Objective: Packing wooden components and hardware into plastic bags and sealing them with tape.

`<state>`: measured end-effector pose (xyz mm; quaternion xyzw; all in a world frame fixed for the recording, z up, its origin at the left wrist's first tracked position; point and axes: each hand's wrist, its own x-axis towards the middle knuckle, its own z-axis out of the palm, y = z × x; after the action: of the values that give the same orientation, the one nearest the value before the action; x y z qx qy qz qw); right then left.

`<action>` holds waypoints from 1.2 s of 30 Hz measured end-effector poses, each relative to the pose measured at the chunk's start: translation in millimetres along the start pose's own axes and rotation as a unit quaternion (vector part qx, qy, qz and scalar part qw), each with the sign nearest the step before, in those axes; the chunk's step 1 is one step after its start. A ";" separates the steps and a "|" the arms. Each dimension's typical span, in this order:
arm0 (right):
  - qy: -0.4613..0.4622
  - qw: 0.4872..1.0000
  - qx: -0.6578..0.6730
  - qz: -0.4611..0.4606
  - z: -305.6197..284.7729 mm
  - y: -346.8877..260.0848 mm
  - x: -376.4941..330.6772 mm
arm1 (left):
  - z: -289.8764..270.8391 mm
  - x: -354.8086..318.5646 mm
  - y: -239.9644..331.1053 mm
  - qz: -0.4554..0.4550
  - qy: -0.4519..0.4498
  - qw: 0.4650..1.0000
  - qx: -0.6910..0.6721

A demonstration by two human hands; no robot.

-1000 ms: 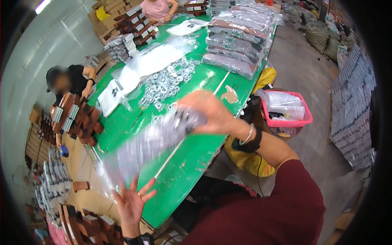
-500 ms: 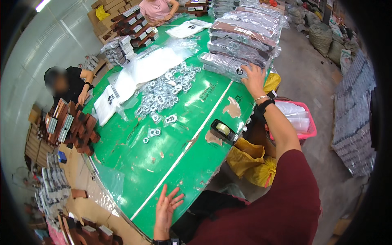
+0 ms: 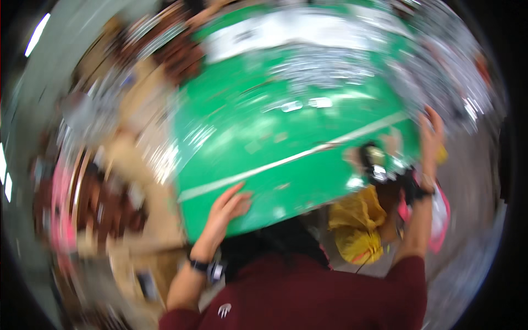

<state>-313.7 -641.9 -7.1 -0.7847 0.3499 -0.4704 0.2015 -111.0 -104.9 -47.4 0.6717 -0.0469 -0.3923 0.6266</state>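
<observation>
The whole picture is smeared by motion. My left hand (image 3: 226,210) hovers over the near edge of the green table (image 3: 258,206), its index finger stretched out and nothing held in it. At the right edge of the table, my right hand (image 3: 432,135) is raised with its fingers extended, holding nothing that I can see. It is beside the stack of clear-bagged items (image 3: 440,71); blur hides whether it touches them. A black tape dispenser (image 3: 374,159) sits on the table to the left of that hand.
Small bagged metal rings (image 3: 330,69) lie in a pile farther back, before white plastic bags (image 3: 291,28). Brown wooden pieces (image 3: 179,52) are stacked far left, more (image 3: 104,203) near left. Yellow sacks (image 3: 357,220) and a pink basket (image 3: 444,220) stand below the right edge.
My view has swung to the left. My right hand has come off the bagged stack and back toward me. My left hand is still over the near edge of the table.
</observation>
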 end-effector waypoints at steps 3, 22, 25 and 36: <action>-0.175 0.963 0.206 0.014 26.1 -55.4 -50.5 | -5.0 -8.3 4.2 0.057 0.011 0.997 0.056; -0.700 0.627 0.328 -0.096 98.8 -329.5 -256.7 | -327.9 -271.9 -52.7 -0.347 0.068 0.875 0.330; -0.704 0.634 0.304 -0.093 98.7 -330.7 -261.1 | -330.8 -240.0 -59.6 -0.369 0.049 0.808 0.456; -0.729 0.583 0.321 -0.161 122.9 -356.0 -281.4 | -280.1 -331.4 -7.1 -0.167 0.190 0.790 0.559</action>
<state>-165.6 -195.7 -3.9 -0.7921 -0.2201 0.1532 0.5484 -177.8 305.9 75.5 0.9629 -0.0254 -0.2609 0.0634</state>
